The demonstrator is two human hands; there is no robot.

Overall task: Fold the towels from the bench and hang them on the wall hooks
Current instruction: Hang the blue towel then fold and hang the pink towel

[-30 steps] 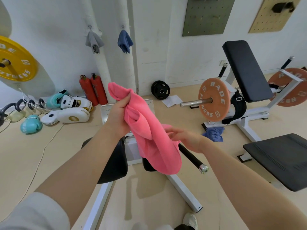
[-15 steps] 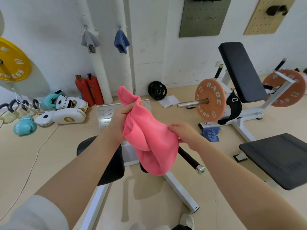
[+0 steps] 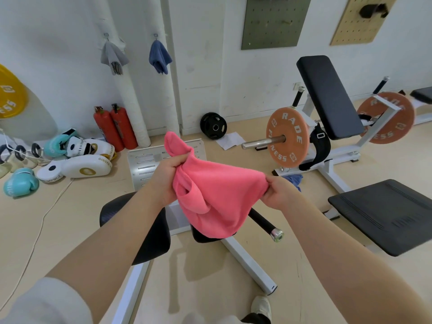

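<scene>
Both grips now pinch the pink towel (image 3: 217, 197), left hand (image 3: 169, 176) bunching 1 corner, right hand (image 3: 279, 191) newly closed on the opposite edge, stretching it mid-air above the worktop (image 3: 140, 230), so folding looks underway, hooks (image 3: 106, 35) next.

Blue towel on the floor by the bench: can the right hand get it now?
Probably not: the right hand is pinching the pink towel, which the left hand also grips. The blue towel lies beyond it.
</scene>
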